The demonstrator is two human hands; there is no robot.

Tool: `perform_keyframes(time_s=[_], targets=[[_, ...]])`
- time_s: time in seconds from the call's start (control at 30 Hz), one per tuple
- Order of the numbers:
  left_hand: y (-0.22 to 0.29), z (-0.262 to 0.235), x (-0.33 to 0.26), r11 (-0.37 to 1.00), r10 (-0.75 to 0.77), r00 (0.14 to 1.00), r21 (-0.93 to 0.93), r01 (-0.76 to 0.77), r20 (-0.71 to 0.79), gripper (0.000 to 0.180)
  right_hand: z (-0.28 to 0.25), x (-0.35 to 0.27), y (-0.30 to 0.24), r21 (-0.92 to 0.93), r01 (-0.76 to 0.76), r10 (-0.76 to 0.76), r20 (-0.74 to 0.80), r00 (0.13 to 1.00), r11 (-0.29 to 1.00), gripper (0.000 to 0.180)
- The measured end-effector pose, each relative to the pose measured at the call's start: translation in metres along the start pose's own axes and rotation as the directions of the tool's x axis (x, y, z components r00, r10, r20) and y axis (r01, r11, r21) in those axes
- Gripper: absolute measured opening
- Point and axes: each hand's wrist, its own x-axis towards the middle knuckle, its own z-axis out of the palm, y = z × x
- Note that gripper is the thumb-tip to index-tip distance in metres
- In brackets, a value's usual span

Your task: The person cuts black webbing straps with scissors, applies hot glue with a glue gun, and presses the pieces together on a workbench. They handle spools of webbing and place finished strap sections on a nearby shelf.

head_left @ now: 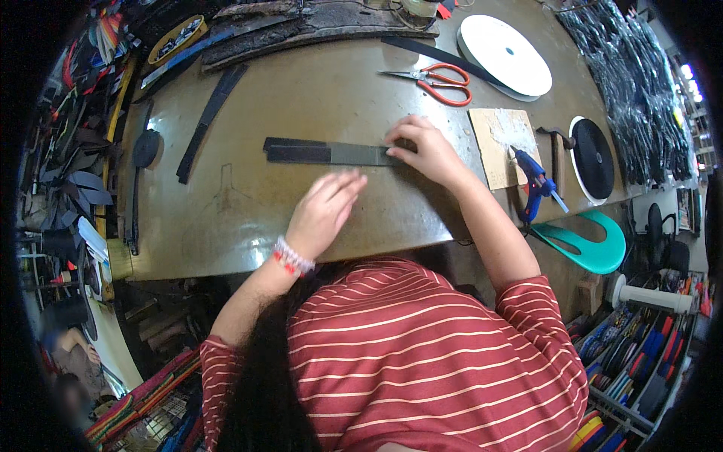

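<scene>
We see our right hand (425,151) lying on the worktable (248,218), fingers curled down and pressing on the right end of a flat metal ruler (354,154); it pins the ruler rather than grasping it. The ruler lies near the middle of the table, running from 9 o'clock to 3 o'clock, and its left end rests over a piece of black strap (295,149) that shows beyond and beside it. Our left hand (325,211) hovers or rests at 7 o'clock of the ruler, flat, with fingers loosely spread and holding nothing; it is blurred, so we cannot tell whether it touches the tabletop. A beaded bracelet (292,258) sits on that wrist.

At 12 o'clock of the right hand lie red-handled scissors (440,81), apart from it. At 1 o'clock of the scissors is a large white tape roll (506,54). At 3 o'clock of the right hand sits a small board (503,143) smeared with glue, and at the board's lower right corner a blue glue gun (536,181). Farther toward 3 o'clock lie a hammer (557,147) and a black tape roll (593,158). A long black strap (211,120) lies slanted at 10 o'clock of the ruler.
</scene>
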Motion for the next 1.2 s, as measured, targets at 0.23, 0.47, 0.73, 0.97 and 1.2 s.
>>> perform_keyframes(time_s=[0.23,0.47,0.73,0.97,1.2], targets=[[-0.043,0.009,0.049,0.982,0.106,0.99,0.147,-0.119,0.097,0.03,-0.043,0.004,0.018,-0.173,-0.228,0.159,-0.338,0.928,0.958,0.015],[-0.015,-0.014,0.019,0.991,0.117,0.973,0.033,-0.126,0.201,0.031,-0.019,-0.021,-0.003,-0.133,0.118,-0.108,0.076,0.991,0.984,0.017],[-0.024,0.005,0.022,0.964,-0.12,0.919,0.264,0.018,0.376,0.071,-0.042,0.036,0.047,-0.143,-0.019,0.021,0.014,1.0,0.99,0.017],[-0.018,0.006,0.019,0.946,-0.18,0.927,0.317,0.071,0.329,0.07,-0.031,0.067,0.044,-0.425,-0.129,0.045,-0.201,0.979,0.896,0.022],[-0.021,0.009,0.019,0.949,-0.157,0.942,0.308,0.061,0.297,0.067,-0.033,0.134,0.1,-0.36,-0.409,0.212,-0.475,0.854,0.839,0.038]])
